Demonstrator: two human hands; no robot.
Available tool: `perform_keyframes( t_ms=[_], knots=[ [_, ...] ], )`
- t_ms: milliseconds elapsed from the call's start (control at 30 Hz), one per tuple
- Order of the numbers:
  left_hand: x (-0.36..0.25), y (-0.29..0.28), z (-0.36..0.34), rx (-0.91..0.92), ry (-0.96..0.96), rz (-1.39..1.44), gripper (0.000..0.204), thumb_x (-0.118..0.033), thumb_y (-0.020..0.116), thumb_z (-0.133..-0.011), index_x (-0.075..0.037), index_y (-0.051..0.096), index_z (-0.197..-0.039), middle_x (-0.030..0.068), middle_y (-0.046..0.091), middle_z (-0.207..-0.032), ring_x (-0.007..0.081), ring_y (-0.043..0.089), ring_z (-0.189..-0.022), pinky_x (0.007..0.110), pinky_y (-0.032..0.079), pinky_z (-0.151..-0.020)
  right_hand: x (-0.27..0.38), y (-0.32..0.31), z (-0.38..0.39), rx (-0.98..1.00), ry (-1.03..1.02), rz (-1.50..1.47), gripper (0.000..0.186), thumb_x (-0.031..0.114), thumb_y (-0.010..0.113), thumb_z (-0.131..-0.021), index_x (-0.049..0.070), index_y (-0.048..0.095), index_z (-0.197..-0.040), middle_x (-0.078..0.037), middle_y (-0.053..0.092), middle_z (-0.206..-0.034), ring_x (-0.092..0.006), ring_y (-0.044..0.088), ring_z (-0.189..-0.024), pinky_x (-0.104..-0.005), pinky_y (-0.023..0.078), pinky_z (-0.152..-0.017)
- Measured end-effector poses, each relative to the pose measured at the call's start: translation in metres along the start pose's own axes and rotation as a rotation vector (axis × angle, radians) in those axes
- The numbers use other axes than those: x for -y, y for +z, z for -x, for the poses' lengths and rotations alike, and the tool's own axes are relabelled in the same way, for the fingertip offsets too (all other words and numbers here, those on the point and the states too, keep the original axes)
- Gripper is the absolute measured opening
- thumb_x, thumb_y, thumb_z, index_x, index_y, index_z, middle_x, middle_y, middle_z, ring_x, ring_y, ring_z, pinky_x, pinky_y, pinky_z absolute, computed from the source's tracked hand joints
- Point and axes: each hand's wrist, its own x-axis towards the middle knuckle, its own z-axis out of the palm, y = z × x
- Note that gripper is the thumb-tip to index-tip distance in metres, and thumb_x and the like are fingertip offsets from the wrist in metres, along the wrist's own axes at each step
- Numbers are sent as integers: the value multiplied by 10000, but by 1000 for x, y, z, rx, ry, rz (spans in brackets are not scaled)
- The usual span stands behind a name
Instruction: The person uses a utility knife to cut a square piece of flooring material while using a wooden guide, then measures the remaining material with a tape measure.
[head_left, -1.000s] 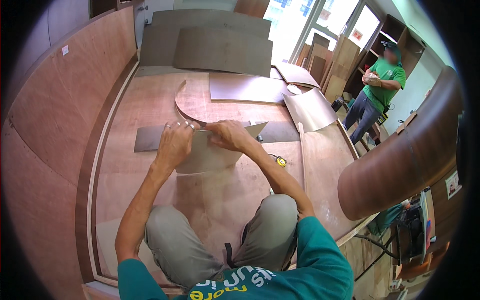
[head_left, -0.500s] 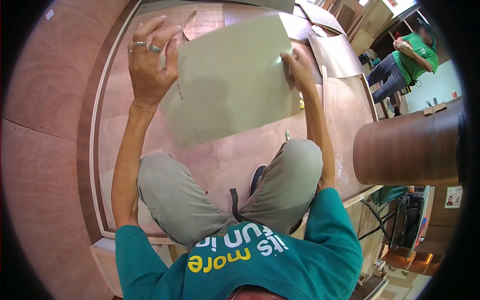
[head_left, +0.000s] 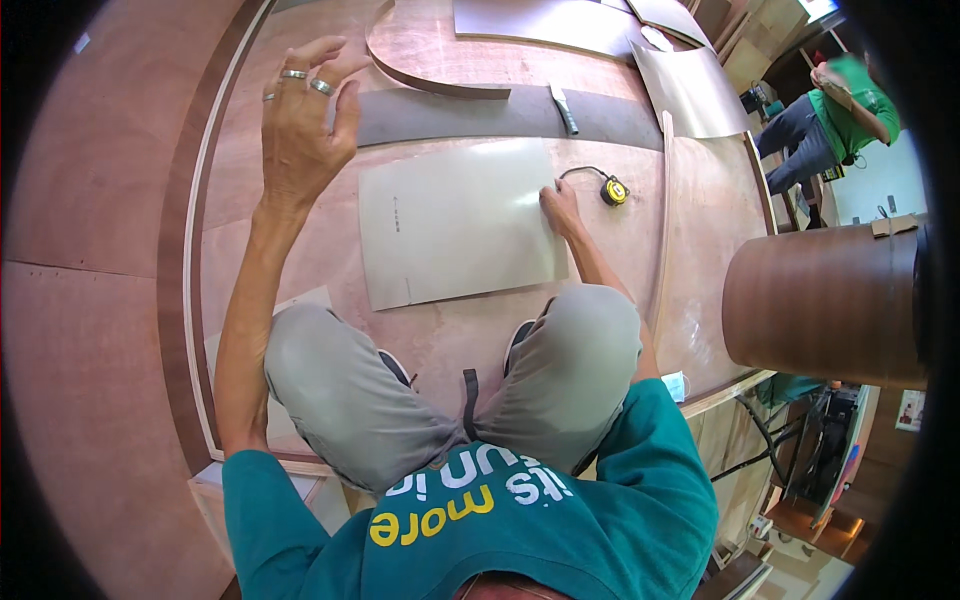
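Observation:
A pale grey-beige laminate sheet (head_left: 470, 225) lies on the plywood surface in front of my knees, with small marks along its left side. My right hand (head_left: 563, 210) is closed on the sheet's right edge, fingers bent at the rim. Raised over the far left of the plywood, my left hand (head_left: 308, 130) holds nothing; its fingers are curled but apart. Just right of my right hand sits a yellow and black tape measure (head_left: 614, 191), a dark cord or strap curving from it toward that hand. Beyond the sheet rests a putty knife (head_left: 564, 108) on a long grey strip (head_left: 430, 116).
A curved brown strip (head_left: 440, 86) lies at the back. Farther right are flat pale panels (head_left: 550, 26) and a bowed sheet (head_left: 690, 90). A wooden batten (head_left: 664, 220) runs along the right, near a large brown roll (head_left: 825, 305). A person in green (head_left: 860, 105) stands beyond.
The sheet has come down from a raised, tilted position onto the plywood, my right hand lowering with it. The putty knife, grey strip and whole tape measure are now uncovered. My left hand stays raised.

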Motion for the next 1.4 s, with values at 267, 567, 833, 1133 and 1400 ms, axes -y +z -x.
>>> perform_keyframes(
  t_ms=[267,567,833,1133,1400],
  knots=[
    [0,15,3,121,-9,29,264,-46,595,-830,-120,619,-1082,62,565,-1176,250,562,-1055,390,424,-899,-14,8,5,18,-66,268,584,230,620,-738,-6,514,-1261,-226,561,-1222,-324,535,-1151,-378,428,-963],
    [-2,15,4,209,-55,40,247,-42,591,-846,-109,625,-1081,72,558,-1187,258,554,-1102,372,459,-903,-9,-38,13,-61,25,176,441,123,541,-794,-12,530,-1214,-136,631,-897,-190,624,-756,-303,511,-680],
    [-2,17,6,270,-59,28,255,-43,584,-841,-101,610,-1088,91,560,-1187,284,555,-1085,400,433,-901,-7,-66,33,-53,24,148,371,43,450,-803,-1,559,-1155,-72,599,-735,-125,554,-583,-265,486,-539],
    [-7,16,9,332,-63,26,249,-48,591,-839,-99,604,-1082,98,566,-1177,297,549,-1085,409,426,-899,-41,-57,34,-51,-103,208,421,18,416,-795,3,539,-1198,-139,597,-955,-174,612,-686,-273,486,-551],
    [3,15,6,377,-89,43,249,-47,606,-822,-83,594,-1068,112,566,-1151,312,557,-1052,401,437,-878,-76,-143,-57,-759,301,265,591,215,628,-764,-7,418,-1269,-180,594,-1080,-212,641,-788,-328,533,-557]
  ],
)
